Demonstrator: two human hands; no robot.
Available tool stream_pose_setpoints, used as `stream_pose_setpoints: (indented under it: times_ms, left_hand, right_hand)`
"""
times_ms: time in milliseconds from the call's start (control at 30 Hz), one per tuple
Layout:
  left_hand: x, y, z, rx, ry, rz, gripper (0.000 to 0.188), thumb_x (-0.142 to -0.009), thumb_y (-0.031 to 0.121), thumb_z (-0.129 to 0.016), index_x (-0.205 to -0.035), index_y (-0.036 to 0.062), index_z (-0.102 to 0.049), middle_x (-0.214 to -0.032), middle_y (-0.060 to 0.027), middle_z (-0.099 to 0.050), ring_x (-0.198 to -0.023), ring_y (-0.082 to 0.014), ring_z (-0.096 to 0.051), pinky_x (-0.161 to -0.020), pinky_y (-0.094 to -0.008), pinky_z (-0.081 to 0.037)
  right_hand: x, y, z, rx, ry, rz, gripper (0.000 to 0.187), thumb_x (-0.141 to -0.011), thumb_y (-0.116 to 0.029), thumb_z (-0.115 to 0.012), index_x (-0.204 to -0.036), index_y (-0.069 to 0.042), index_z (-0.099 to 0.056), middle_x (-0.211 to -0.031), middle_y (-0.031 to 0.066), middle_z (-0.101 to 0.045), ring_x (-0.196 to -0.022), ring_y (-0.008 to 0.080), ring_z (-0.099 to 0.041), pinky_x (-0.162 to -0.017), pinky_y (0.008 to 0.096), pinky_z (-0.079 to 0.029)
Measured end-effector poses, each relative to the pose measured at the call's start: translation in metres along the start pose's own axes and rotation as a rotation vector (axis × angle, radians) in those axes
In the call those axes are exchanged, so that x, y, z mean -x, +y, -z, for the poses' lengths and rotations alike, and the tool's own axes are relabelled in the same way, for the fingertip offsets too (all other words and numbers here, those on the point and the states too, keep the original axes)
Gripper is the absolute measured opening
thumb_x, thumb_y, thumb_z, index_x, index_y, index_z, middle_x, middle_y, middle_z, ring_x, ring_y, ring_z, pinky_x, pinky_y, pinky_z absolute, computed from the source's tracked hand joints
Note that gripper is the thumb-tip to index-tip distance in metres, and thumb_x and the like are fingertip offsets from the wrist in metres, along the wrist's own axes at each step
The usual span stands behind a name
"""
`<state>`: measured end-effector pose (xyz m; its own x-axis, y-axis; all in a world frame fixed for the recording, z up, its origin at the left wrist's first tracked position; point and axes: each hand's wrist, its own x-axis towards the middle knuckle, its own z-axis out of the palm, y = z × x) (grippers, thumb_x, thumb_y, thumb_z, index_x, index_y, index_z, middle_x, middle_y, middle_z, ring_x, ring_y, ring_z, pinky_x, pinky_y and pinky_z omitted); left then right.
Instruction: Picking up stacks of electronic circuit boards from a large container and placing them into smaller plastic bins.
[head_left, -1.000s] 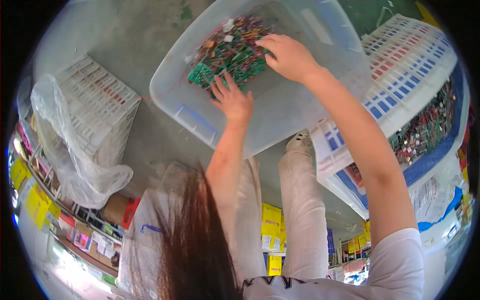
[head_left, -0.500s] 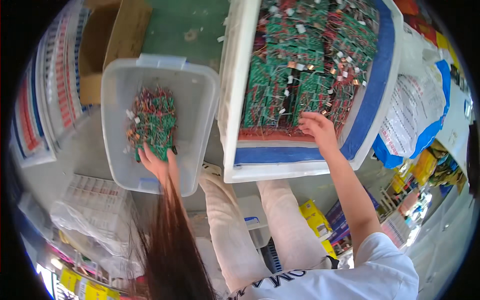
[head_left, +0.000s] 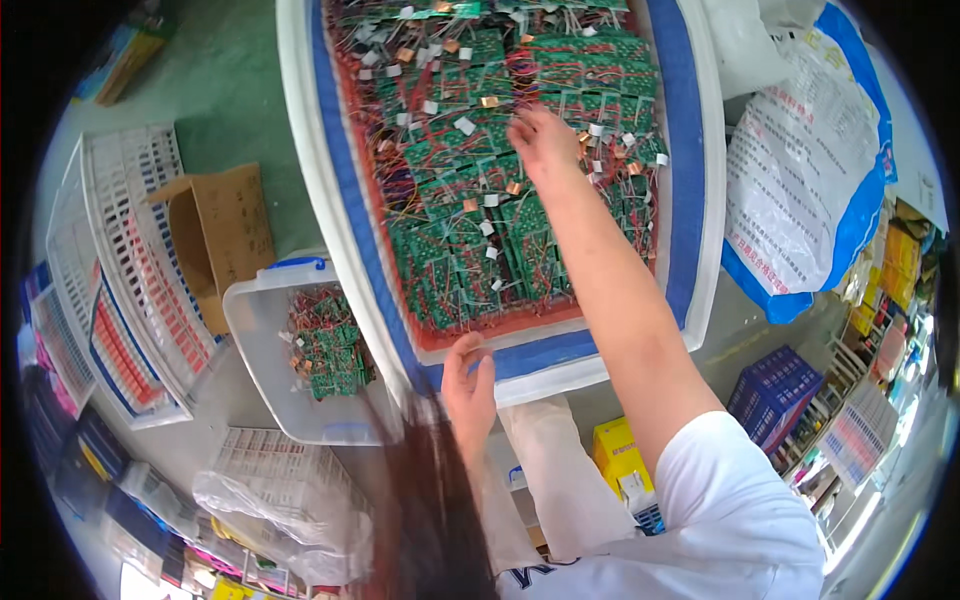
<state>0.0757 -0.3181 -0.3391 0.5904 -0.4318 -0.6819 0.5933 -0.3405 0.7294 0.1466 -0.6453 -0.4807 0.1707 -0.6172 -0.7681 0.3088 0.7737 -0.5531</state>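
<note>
Green circuit boards with red wires and white connectors (head_left: 520, 215) lie closely packed in rows inside a large white plastic crate (head_left: 318, 150), presumably to save space. The right hand (head_left: 545, 145) is among them, just toward one o'clock of centre, fingers curled; whether it grips a board cannot be determined. The left hand (head_left: 468, 385), empty, thumb and fingers apart, is at the crate's six o'clock rim, probably for support; contact unconfirmed. At eight o'clock, a translucent plastic tub (head_left: 255, 340) holds a smaller board pile (head_left: 335, 350), likely kept separate.
</note>
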Motion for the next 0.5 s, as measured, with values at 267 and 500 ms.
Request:
stream_pose_setpoints:
  times_ms: [267,500]
  left_hand:
    - [0.004,-0.020,0.019,-0.219,0.078,0.116,0.023,-0.090,0.002,-0.054,-0.114,0.0009,-0.055,-0.108,-0.0064,-0.060,-0.094,-0.0135,-0.059,-0.077,-0.0263,-0.049]
    - [-0.006,-0.064,0.034,-0.325,0.059,0.106,0.020,-0.091,0.003,-0.054,-0.111,0.0000,-0.055,-0.106,-0.0069,-0.060,-0.094,-0.0136,-0.059,-0.076,-0.0254,-0.048]
  right_hand:
    - [-0.080,-0.119,0.059,1.492,0.062,1.394,0.065,-0.072,-0.031,-0.075,-0.124,-0.004,-0.048,-0.105,0.0146,-0.062,-0.097,0.0301,-0.060,-0.087,0.0457,-0.049]
    - [-0.133,-0.210,-0.018,2.662,-0.273,0.809,0.118,-0.051,-0.059,-0.082,-0.146,-0.012,-0.030,-0.147,0.0103,-0.035,-0.139,0.0318,-0.026,-0.102,0.0649,-0.028]
